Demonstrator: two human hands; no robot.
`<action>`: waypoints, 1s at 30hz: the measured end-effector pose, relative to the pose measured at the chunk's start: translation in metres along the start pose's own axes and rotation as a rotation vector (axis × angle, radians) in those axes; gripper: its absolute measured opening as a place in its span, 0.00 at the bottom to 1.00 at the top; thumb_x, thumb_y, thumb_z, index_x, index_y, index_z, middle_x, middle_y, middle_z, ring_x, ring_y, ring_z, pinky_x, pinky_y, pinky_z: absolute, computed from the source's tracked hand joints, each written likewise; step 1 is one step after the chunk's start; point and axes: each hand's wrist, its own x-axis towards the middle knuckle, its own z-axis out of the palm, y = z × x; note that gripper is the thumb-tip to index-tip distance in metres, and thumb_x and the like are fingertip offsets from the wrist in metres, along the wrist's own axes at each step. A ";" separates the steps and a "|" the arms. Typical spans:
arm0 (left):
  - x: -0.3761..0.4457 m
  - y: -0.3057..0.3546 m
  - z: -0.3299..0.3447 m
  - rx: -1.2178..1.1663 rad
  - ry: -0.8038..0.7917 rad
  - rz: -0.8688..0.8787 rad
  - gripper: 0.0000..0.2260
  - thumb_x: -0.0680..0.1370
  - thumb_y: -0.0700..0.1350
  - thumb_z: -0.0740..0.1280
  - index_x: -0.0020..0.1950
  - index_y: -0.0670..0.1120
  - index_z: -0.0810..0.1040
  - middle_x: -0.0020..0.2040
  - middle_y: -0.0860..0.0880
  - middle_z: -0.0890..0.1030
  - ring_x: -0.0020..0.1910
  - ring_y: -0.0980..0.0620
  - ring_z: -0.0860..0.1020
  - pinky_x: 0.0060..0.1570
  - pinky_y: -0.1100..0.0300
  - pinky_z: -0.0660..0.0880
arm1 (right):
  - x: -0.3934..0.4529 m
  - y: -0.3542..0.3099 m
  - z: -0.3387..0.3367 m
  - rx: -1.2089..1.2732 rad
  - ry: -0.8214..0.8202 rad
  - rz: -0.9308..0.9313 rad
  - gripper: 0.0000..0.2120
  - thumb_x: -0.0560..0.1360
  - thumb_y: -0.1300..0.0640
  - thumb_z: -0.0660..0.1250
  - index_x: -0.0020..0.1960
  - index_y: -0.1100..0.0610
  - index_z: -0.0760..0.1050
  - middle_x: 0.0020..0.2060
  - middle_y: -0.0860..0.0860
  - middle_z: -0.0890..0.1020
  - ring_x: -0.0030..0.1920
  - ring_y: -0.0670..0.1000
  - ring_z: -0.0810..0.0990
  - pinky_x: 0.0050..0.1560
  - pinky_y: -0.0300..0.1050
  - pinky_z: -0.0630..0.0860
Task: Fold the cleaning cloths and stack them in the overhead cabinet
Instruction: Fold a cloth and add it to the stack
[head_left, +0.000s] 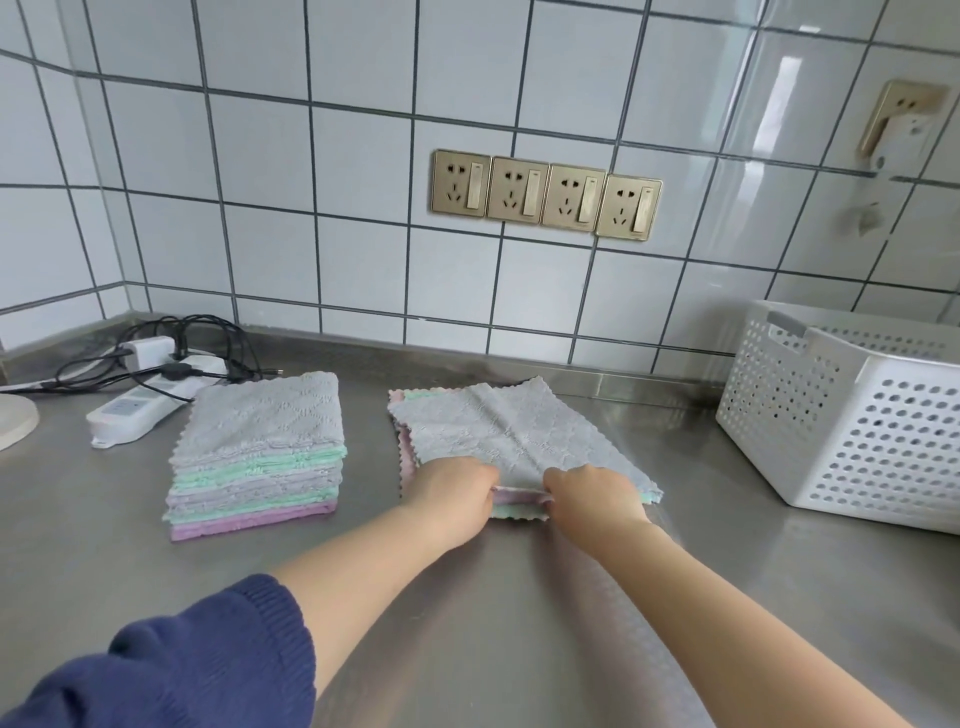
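Note:
A neat stack of folded cloths (260, 457), grey, mint and purple, stands on the steel counter left of centre. To its right lies a lower pile of unfolded cloths (410, 457) with a grey cloth (509, 426) spread on top. My left hand (452, 499) and my right hand (592, 493) both pinch the near edge of that grey top cloth, close together at the pile's front. The overhead cabinet is out of view.
A white perforated basket (852, 415) sits at the right. A white power strip (140, 410) with black cables and a charger lies at the back left. Part of a round white object (15, 426) shows at the left edge. Wall sockets (545, 195) sit above the counter.

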 end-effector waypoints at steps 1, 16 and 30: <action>0.000 -0.002 0.001 -0.027 -0.012 0.009 0.10 0.78 0.42 0.56 0.53 0.44 0.75 0.53 0.44 0.78 0.52 0.43 0.76 0.44 0.55 0.70 | 0.000 0.001 0.003 0.002 0.015 0.006 0.10 0.76 0.62 0.58 0.55 0.56 0.71 0.51 0.54 0.79 0.50 0.57 0.78 0.39 0.44 0.65; -0.031 -0.035 -0.071 -0.256 0.287 0.042 0.07 0.78 0.43 0.62 0.52 0.45 0.78 0.52 0.49 0.81 0.53 0.47 0.77 0.49 0.57 0.68 | -0.044 0.059 -0.023 0.202 0.619 -0.015 0.05 0.71 0.64 0.67 0.44 0.60 0.71 0.28 0.53 0.80 0.31 0.58 0.79 0.63 0.57 0.71; -0.172 -0.041 -0.078 -0.414 -0.248 0.078 0.08 0.78 0.53 0.62 0.39 0.60 0.69 0.40 0.62 0.74 0.37 0.65 0.70 0.39 0.66 0.66 | -0.177 0.018 -0.042 0.592 0.014 -0.068 0.05 0.76 0.47 0.64 0.47 0.47 0.74 0.31 0.46 0.78 0.31 0.46 0.71 0.33 0.37 0.67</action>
